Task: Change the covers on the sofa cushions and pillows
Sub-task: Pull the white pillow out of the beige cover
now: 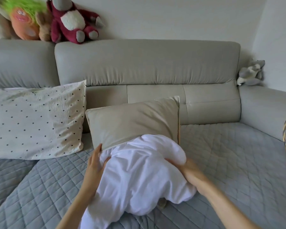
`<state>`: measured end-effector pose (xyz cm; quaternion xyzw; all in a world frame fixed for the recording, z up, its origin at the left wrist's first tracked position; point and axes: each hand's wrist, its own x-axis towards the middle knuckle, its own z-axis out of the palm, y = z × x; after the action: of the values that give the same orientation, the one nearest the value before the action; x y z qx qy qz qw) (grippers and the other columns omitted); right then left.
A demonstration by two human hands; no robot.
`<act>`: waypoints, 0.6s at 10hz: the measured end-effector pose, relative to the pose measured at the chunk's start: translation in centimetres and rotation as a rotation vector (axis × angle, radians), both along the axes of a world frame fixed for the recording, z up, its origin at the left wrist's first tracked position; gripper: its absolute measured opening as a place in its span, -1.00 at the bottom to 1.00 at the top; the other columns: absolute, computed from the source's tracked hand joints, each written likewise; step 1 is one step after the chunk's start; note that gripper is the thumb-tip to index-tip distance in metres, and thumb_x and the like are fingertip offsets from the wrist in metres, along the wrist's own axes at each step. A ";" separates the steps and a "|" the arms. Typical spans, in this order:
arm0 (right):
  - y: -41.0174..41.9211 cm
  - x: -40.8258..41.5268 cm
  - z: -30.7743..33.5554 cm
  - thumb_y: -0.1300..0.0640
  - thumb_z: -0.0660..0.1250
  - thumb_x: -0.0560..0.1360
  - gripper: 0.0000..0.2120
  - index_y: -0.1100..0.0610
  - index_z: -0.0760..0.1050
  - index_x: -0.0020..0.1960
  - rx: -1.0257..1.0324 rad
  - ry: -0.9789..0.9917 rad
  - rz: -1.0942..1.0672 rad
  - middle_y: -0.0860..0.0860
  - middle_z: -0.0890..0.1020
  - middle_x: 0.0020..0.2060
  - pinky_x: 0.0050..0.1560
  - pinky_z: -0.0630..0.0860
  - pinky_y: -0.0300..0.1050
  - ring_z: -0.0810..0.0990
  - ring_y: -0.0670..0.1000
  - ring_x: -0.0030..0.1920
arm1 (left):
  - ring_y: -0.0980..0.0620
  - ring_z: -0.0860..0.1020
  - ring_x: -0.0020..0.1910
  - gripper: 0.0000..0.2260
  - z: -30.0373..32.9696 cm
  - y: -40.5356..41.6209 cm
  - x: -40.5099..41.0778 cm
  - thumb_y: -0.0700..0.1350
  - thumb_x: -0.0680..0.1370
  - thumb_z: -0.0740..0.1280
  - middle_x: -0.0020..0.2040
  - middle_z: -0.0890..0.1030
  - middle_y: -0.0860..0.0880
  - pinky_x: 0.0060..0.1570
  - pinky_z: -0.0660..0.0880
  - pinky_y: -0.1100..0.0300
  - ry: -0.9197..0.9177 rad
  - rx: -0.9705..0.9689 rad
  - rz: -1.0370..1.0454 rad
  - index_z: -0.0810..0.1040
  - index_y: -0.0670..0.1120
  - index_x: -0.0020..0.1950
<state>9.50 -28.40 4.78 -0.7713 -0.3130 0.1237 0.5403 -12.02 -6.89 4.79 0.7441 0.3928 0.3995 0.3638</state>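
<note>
At the far left, on top of the sofa backrest (147, 61), sat a green-haired orange plush toy (24, 23) and, to its right, a dark red plush bear (73, 20). Below them, a cream pillow with black dots (35, 121) lay on the left part of the seat, leaning against the backrest. A grey quilted cover (229, 162) lay spread over the seat.

The left forearm entered from the near edge and angled up and to the right. The left hand (95, 164) was set edge-on against the left side of the white cushion insert (139, 176). Its fingers were extended and pressed against the fabric at the open mouth of the beige cushion cover (132, 123); the fingertips reached the cover's near left corner. No curl around the fabric was visible.

The beige cushion cover stood at the centre of the seat, just right of the dotted pillow, with its far edge against the backrest. The far part of the white insert sat inside the cover; the larger near part bulged out onto the quilted cover.

The right forearm entered from the near right and angled up and to the left. The right hand (183, 167) was blurred; its fingers curled into the right side of the insert, gripping a fold of the white fabric.

At the far right, a grey plush toy (251, 73) rested on the armrest corner.
</note>
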 end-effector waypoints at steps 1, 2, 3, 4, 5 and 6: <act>0.7 -1.5 4.6 -0.02 0.47 0.39 -0.70 0.15 0.55 0.01 -0.162 0.355 0.072 0.09 0.65 -0.11 -0.22 0.51 -0.17 0.63 0.07 -0.08 | -0.16 0.31 0.38 -0.31 0.0 -0.1 -0.4 0.19 0.38 0.38 0.40 0.30 -0.19 0.23 0.25 0.10 0.011 -0.005 -0.043 0.16 0.02 0.40; 1.9 -0.9 7.5 0.16 0.37 0.46 -0.87 0.22 0.48 -0.11 -0.018 0.329 -0.004 0.16 0.60 -0.17 -0.20 0.51 -0.10 0.59 0.09 -0.17 | -0.10 0.26 0.40 -0.03 2.1 -1.4 -0.9 0.50 0.17 0.25 0.45 0.22 -0.14 0.29 0.25 0.06 -0.026 -0.084 -0.099 0.11 0.08 0.47; 5.7 1.0 12.2 0.21 0.26 0.50 -0.81 0.16 0.42 -0.29 0.086 0.053 -0.118 0.08 0.55 -0.28 -0.21 0.44 -0.11 0.53 0.10 -0.23 | -0.12 0.36 0.28 -0.06 3.8 -4.7 -0.6 0.47 0.15 0.10 0.37 0.22 -0.12 0.28 0.29 -0.01 0.034 -0.193 -0.083 0.08 0.15 0.49; 9.1 3.5 17.7 0.15 0.26 0.51 -0.90 0.16 0.52 -0.08 0.005 -0.514 -0.128 0.02 0.57 -0.12 -0.10 0.40 -0.08 0.53 0.08 -0.09 | 0.01 0.58 -0.09 -0.49 4.3 -6.7 -0.7 0.27 0.40 0.31 0.11 0.49 -0.08 -0.10 0.53 0.20 0.125 -0.247 -0.197 0.34 0.09 0.26; 11.2 5.6 19.9 0.12 0.26 0.50 -0.60 0.00 0.36 0.33 -0.350 -0.935 -0.093 -0.02 0.36 0.32 0.32 0.14 0.17 0.30 0.06 0.33 | 0.24 0.58 -0.24 -0.88 5.0 -5.6 -0.7 -0.03 0.54 0.30 -0.18 0.62 0.12 -0.25 0.49 0.41 0.210 -0.011 -0.204 0.43 0.21 -0.03; 10.3 3.7 18.7 0.11 0.23 0.52 -0.49 0.03 0.22 0.44 -0.408 -0.862 -0.038 0.03 0.19 0.44 0.42 -0.06 0.25 0.10 0.07 0.45 | 0.23 0.55 -0.11 -0.78 5.2 -3.3 0.1 -0.10 0.57 0.25 -0.06 0.55 0.20 -0.12 0.47 0.36 0.227 0.218 -0.165 0.40 0.27 -0.04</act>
<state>13.19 -18.07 23.53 -0.8482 -0.4637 -0.1586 0.2010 -11.90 -10.21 9.94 0.8492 0.3231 0.3220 0.2661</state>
